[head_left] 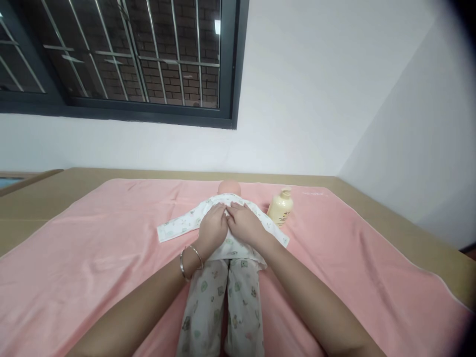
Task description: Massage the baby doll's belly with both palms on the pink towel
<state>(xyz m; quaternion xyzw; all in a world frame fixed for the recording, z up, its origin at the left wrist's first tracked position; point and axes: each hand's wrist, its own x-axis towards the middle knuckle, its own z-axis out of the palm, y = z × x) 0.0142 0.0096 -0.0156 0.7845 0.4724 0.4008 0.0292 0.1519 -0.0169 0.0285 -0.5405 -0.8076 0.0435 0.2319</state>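
Note:
A baby doll (229, 187) lies stretched out on the pink sheet, its bald head at the far end. It wears a white long-sleeved top (232, 245) with small prints and matching trousers (243, 302). The doll's left-side sleeve spreads out flat across the sheet. My left hand (213, 227), with bangles at the wrist, rests on the upper middle of the top, fingers bent and drawn together. Beside it, nearly touching, my right hand (245, 223) is closed in the same way on the fabric. The fingertips of both hands meet near the neckline, partly hidden.
A pale yellow pump bottle (280, 207) stands to the right of the doll's shoulder. The wrinkled pink sheet (111, 277) covers a tan surface (92, 174) whose edges show around it. Behind are a white wall (297, 99) and a dark-framed, barred window (148, 59).

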